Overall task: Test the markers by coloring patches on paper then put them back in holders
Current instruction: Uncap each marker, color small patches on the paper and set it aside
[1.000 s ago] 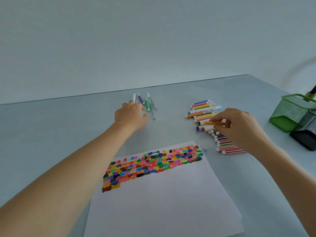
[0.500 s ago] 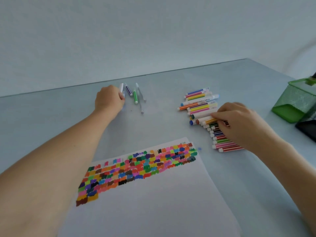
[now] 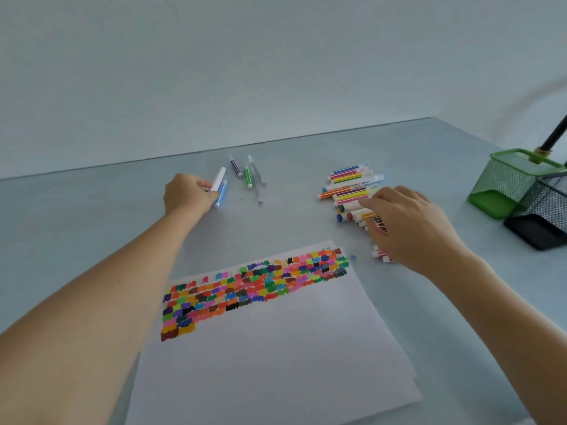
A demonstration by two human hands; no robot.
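matt white paper (image 3: 276, 357), smooth slightly glossy table (image 3: 92, 216), shiny plastic markers (image 3: 349, 182), wire mesh metal holders (image 3: 509, 182), green one and black

My left hand (image 3: 187, 194) has closed its grip on the white marker (image 3: 218, 178) beside the green marker (image 3: 248, 177); my right hand (image 3: 408, 222) dropped onto the marker row (image 3: 352, 191).

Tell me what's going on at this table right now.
A person is sorting markers beside a sheet of paper already filled with colored test patches. The left hand grips a white marker at the far side, while the right hand rests on the pile of markers. The green holder and black holder stand at the right.
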